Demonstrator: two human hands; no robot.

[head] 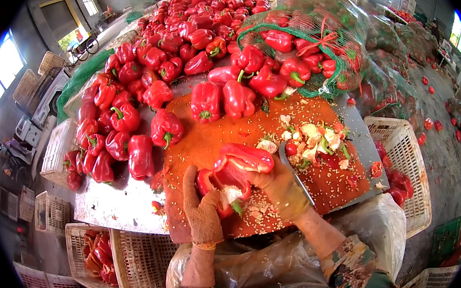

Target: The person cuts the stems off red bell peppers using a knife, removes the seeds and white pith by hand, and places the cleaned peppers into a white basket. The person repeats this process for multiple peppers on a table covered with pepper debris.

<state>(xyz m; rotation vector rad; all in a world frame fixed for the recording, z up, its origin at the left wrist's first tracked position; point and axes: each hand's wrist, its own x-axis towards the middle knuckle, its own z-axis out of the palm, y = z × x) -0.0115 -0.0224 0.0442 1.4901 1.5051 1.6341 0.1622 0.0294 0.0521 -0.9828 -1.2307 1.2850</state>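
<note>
Both my hands wear fabric work gloves. Between them, over an orange cutting board [198, 147], is a red bell pepper [237, 172] split open, its pale core and green stem showing. My left hand [205, 208] holds the pepper's left side near the stem. On its right side is my right hand [282, 191], which also has a curved metal blade [294, 171] beside it; the handle is hidden. Cut-out cores and stems [316, 140] lie right of the blade among scattered seeds. Whole red peppers [206, 101] rest along the board's back edge.
A large heap of red peppers [204, 27] covers the table's far side. At the back right lies a green mesh sack [327, 24] of peppers. Plastic crates stand at the right [415, 169] and lower left [134, 267]. The metal tabletop [116, 203] shows at left.
</note>
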